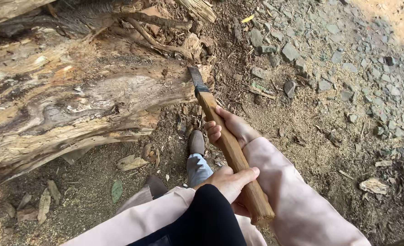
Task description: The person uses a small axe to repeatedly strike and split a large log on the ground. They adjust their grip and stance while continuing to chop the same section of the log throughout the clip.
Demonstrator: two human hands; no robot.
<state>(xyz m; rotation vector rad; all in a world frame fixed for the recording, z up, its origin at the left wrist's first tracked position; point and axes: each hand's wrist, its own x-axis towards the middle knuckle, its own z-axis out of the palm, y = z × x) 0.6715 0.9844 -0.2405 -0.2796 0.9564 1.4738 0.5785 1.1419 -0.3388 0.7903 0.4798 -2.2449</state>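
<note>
Wooden axe [229,146] gripped, both hands [227,126], blade at log [74,100]

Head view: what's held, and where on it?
An axe, held by its wooden handle: the right hand takes its grip about mid-handle, the left hand near the butt end. The blade rests against the log.

Person seen from above: long pale pink fabric sleeves [297,200] cover both arms to the wrists; a black garment panel [208,218] lies at the chest; grey trousers [197,169]; grey-brown shoes [196,142].
</note>
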